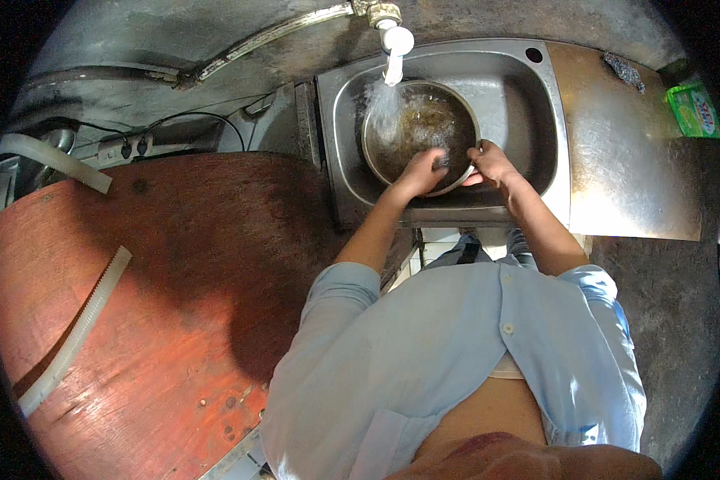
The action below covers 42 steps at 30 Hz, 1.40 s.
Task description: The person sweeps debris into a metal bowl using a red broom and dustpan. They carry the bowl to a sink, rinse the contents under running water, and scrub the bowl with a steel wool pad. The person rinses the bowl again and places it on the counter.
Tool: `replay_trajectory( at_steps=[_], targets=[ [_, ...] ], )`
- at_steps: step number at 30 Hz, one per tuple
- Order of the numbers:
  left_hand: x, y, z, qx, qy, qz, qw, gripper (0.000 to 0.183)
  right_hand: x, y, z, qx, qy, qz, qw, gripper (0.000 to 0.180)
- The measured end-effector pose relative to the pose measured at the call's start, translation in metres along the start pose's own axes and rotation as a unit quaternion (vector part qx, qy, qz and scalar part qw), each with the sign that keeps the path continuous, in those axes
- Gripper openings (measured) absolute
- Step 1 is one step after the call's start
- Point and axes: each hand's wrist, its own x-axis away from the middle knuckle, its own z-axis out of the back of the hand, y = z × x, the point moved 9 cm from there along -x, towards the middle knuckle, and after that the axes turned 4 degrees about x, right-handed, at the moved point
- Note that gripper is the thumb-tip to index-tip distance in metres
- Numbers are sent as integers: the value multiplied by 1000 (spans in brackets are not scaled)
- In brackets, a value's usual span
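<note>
A round metal pan [423, 129] sits in the left part of a stainless steel sink [519, 108]. Water runs from the white tap [394, 57] and splashes at the pan's left side, and murky water covers its bottom. My left hand [423, 173] is inside the pan near its front wall, fingers curled around a small dark scouring pad [441, 161], partly hidden and blurred. With my right hand [489, 163] I grip the pan's right rim, thumb on top and fingers below the edge.
Right of the basin, the steel drainboard [630, 162] bears a grey metal scourer [625, 72] and a green detergent packet [694, 110]. A reddish wooden board [186, 288] lies on the left, with a ribbed whitish hose piece [84, 330] over it. Plugs sit in a power strip [115, 153] behind.
</note>
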Motion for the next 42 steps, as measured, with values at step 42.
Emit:
replay_trajectory(
  at_steps=[42],
  targets=[
    [59,250,197,82,403,-364,835,44,8,8,-16,-49,-46,-41,997,40]
  ],
)
